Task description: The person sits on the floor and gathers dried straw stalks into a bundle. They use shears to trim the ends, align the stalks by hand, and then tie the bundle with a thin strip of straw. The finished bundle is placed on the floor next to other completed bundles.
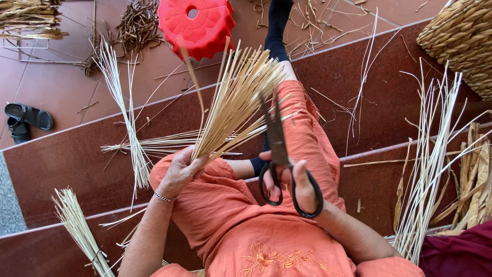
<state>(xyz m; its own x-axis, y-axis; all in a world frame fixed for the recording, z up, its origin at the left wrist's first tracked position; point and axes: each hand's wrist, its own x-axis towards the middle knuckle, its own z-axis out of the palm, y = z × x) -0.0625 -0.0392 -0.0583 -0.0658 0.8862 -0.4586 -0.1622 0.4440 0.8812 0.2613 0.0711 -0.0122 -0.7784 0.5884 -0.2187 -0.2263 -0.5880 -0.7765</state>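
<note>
Your left hand (180, 172) has its fingers closed around the bundle of straw stalks (233, 105), fanning upward above your lap. Your right hand (297, 184) grips black scissors (279, 154), blades nearly closed, just beside the stalks.

Dull dark metal scissors (279, 149), dry matt straw bundle (236, 102), glossy red plastic stool (197, 25).

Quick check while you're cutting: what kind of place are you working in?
Likely a home basket-weaving spot on reddish stone steps: reed bundles lie around, a woven basket stands nearby, sandals on the tiled floor.
</note>
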